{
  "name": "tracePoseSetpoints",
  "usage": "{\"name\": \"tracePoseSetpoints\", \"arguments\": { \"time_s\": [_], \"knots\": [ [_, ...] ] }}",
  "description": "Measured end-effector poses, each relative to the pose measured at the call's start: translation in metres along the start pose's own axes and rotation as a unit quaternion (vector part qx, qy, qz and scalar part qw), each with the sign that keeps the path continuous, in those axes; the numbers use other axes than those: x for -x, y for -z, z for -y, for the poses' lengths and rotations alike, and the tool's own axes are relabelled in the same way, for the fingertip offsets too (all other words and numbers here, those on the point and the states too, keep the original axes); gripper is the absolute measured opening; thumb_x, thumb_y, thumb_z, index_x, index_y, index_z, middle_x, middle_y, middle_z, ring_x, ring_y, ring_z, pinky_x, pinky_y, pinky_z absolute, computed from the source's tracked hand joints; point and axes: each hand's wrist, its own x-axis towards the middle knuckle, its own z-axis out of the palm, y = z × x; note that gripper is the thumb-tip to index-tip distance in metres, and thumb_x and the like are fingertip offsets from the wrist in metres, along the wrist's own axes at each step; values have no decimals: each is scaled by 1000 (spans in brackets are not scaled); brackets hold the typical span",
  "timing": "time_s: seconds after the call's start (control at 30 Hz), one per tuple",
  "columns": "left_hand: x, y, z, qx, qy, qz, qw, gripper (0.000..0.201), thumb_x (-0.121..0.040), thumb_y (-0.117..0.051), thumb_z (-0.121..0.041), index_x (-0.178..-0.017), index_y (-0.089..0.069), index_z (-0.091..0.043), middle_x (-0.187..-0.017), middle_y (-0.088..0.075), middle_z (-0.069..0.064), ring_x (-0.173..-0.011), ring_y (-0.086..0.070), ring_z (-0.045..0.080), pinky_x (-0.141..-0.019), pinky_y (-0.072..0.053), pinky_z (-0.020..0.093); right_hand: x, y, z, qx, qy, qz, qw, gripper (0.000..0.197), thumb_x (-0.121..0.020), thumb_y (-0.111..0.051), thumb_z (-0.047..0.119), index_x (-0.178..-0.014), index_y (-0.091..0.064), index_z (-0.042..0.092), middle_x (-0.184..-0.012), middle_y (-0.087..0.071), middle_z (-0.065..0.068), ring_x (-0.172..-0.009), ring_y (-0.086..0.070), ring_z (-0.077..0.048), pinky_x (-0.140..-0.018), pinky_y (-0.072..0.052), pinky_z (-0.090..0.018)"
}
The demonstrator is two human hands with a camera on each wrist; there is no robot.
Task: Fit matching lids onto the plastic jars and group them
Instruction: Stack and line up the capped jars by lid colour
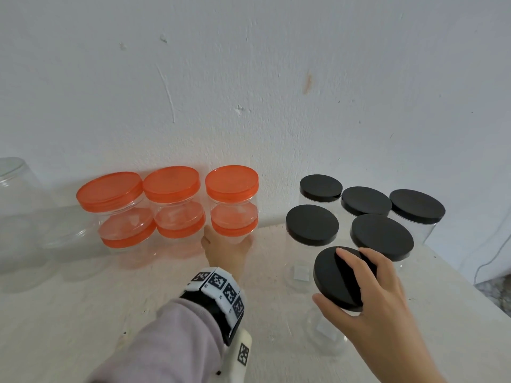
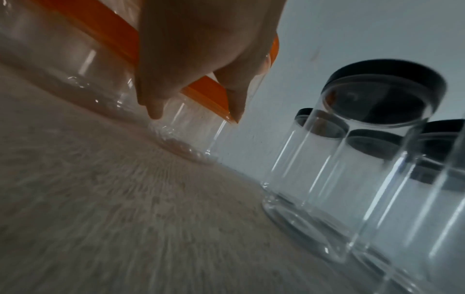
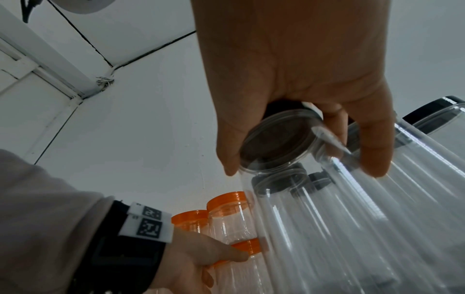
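Observation:
Three stacks of two orange-lidded jars (image 1: 171, 200) stand against the wall. My left hand (image 1: 227, 244) grips the lower jar (image 1: 235, 230) of the right-hand stack, its fingers curled round the orange lid (image 2: 208, 93) and clear body (image 2: 186, 135). Several clear jars with black lids (image 1: 312, 225) stand grouped on the right. My right hand (image 1: 340, 275) holds the black lid (image 1: 329, 283) on the nearest clear jar (image 1: 329, 335), thumb on the near rim and fingers over the top. From below, that lid (image 3: 276, 139) sits on the jar's mouth.
A large lidless clear jar (image 1: 16, 203) stands at the far left. The wall runs just behind the jars. The table's right edge (image 1: 470, 286) is near the black-lidded group, and a cable (image 1: 495, 255) hangs beyond it.

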Motion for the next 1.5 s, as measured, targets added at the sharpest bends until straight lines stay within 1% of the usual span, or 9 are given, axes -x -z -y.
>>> {"name": "tracePoseSetpoints", "arguments": {
  "time_s": [0.13,0.63,0.9,1.03,1.13,1.2,1.27,1.37,1.5],
  "knots": [
    [-11,-10,-7,-26,41,-1,999,105,-73,-80,-30,-147,-11,-3,-147,-27,15,-136,-28,29,-109,-29,38,-1,0,0,2,-5,2,1000,72,-68,-81,38,-133,-49,32,-140,-32,7,-117,-32,-14,-82,-35,-26],
    [-30,-26,-4,-94,81,-94,988,94,-68,-81,-45,-132,-30,2,-128,-42,20,-114,-48,34,-98,-43,43,-2,1,1,11,-5,13,1000,72,-67,-81,40,-131,-48,34,-140,-31,8,-113,-30,-9,-83,-35,-24],
    [-25,-11,-6,-72,111,-46,990,75,-83,-71,-29,-134,-29,6,-135,-39,22,-120,-45,34,-98,-39,40,-2,4,3,12,-14,30,999,71,-70,-75,46,-133,-41,40,-140,-26,14,-117,-31,-9,-82,-33,-19],
    [-4,-2,-3,-24,10,42,999,69,-81,-74,-28,-134,-38,-2,-133,-44,13,-121,-45,29,-99,-42,37,-1,4,4,23,-15,35,999,71,-72,-73,50,-134,-39,42,-141,-23,15,-113,-27,-6,-79,-32,-18],
    [19,6,-20,21,-144,97,985,51,-83,-71,-35,-124,-46,-16,-118,-49,-4,-110,-49,12,-81,-39,15,-1,4,3,29,-15,38,999,71,-73,-71,52,-135,-37,43,-142,-20,17,-113,-25,-5,-79,-32,-19],
    [29,10,-42,20,-244,141,959,52,-83,-68,-43,-126,-45,-25,-122,-47,-13,-114,-45,2,-87,-37,12,-1,4,3,30,-15,42,999,72,-74,-69,53,-136,-35,43,-142,-17,18,-112,-22,-3,-80,-33,-20],
    [31,10,-64,-30,-309,205,928,61,-82,-65,-50,-134,-40,-29,-134,-40,-16,-125,-37,1,-100,-33,19,-1,5,3,33,-14,47,998,72,-74,-68,55,-137,-33,44,-142,-15,18,-112,-21,-3,-81,-33,-19],
    [29,7,-90,-171,-317,327,874,81,-81,-65,-54,-146,-24,-28,-150,-27,-10,-137,-23,9,-104,-25,26,-1,4,3,40,-13,52,998,74,-75,-67,56,-138,-31,42,-144,-13,16,-119,-24,-7,-84,-35,-19],
    [25,1,-106,-296,-324,366,821,82,-82,-67,-50,-146,-27,-19,-147,-31,-2,-132,-31,16,-107,-34,32,-1,4,2,35,-14,60,998,77,-77,-65,57,-140,-26,39,-146,-9,15,-125,-24,-10,-94,-36,-20]
  ]
}}
